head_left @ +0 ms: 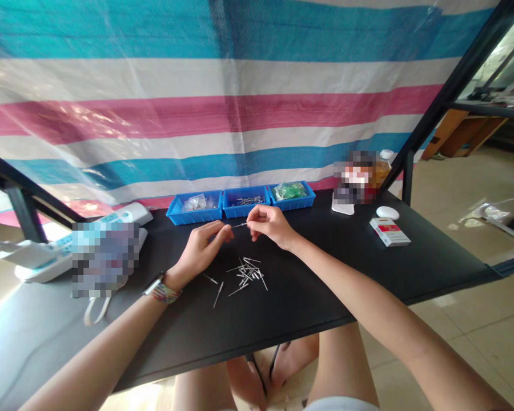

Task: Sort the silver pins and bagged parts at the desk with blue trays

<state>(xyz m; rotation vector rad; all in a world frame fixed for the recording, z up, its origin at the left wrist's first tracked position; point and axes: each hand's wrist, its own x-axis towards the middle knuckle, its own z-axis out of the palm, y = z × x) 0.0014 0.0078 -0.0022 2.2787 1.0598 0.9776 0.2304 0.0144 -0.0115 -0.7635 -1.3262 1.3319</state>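
Observation:
My left hand [203, 245] and my right hand [269, 224] meet above the black table [325, 274], both pinched on one thin metal pin [239, 225] held level between them. Below the hands lies a loose pile of several similar metal pins [248, 272], with a few strays [217, 294] to its left. My left wrist wears a watch and a woven bracelet [163, 290].
Three blue trays [242, 204] stand in a row at the table's back edge, holding small parts. A white power strip [68, 245] lies at left, a red-and-white box [389, 231] and a white round object [387, 212] at right. A striped tarp hangs behind.

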